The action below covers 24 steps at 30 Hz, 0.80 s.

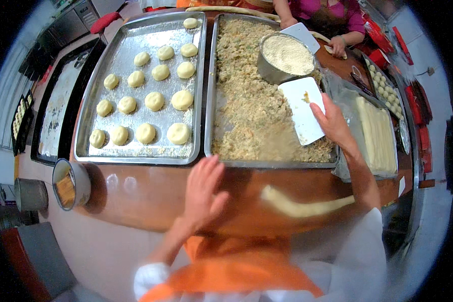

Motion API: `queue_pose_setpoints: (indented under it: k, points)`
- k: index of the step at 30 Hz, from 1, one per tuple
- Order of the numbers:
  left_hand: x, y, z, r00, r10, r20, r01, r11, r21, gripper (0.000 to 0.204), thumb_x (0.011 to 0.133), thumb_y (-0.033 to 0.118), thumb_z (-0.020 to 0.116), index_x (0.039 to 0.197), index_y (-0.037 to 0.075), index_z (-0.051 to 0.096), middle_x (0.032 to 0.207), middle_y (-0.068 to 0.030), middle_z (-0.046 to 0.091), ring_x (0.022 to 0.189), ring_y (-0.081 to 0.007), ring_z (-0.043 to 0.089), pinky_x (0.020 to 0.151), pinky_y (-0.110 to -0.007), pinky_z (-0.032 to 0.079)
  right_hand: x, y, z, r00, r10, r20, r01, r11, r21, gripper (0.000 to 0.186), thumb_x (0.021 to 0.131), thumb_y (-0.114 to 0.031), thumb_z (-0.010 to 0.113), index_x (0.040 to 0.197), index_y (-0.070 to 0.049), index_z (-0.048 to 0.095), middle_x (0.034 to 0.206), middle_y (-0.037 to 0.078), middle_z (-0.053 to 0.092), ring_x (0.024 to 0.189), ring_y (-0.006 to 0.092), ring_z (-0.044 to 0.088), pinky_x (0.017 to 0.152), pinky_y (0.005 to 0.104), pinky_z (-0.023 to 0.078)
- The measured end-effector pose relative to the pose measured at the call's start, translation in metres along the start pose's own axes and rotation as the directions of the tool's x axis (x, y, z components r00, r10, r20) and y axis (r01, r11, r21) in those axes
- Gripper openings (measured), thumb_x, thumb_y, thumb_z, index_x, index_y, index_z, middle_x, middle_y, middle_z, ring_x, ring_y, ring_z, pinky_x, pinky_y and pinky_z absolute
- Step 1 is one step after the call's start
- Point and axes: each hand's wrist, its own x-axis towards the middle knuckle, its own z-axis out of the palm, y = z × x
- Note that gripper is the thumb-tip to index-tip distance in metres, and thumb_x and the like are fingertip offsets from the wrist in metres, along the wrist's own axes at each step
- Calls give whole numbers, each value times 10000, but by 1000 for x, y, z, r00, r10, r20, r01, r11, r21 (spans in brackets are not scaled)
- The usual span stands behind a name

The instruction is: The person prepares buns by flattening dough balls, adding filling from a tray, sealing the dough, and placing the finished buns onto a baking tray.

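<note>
My right hand [333,122] grips a white dough scraper [312,130] with a bit of filling stuck on it. It hangs over the right part of a metal tray [251,164] spread with crumbly filling [246,95]. A round metal bowl [274,75] full of pale crumbs or seeds stands in that tray, just beyond the scraper. My left hand [202,190] is empty, its fingers stretched out beside the trays' front edges. On the wooden table a long rope of dough [307,208] lies in front of me, its right end behind my right forearm.
At the left, another metal tray [151,46] carries rows of round flattened dough cakes [145,133]. A small metal pot [82,183] stands at the table's left edge. Plastic-covered dough strips [375,133] lie at the right. Across the table a co-worker's hands [338,46] handle dough.
</note>
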Motion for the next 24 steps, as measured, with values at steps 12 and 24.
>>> queue_pose_setpoints:
  k: [12,24]
  points:
    - [139,-34,23,989,13,-145,3,994,111,524,864,309,479,1270,-3,367,1344,-228,314,1257,-376,277,1046,-428,218,30,-50,80,937,-138,321,180,978,-104,218,849,-192,513,923,9,475,816,236,576,726,409,567,610,467,437]
    - [138,-52,29,976,-159,-146,136,978,-156,521,895,321,418,1258,-49,358,1312,-243,351,1249,-366,295,1046,-400,224,31,-63,4,989,-40,140,69,974,-214,246,870,-212,519,930,21,468,781,237,565,737,397,563,619,420,427]
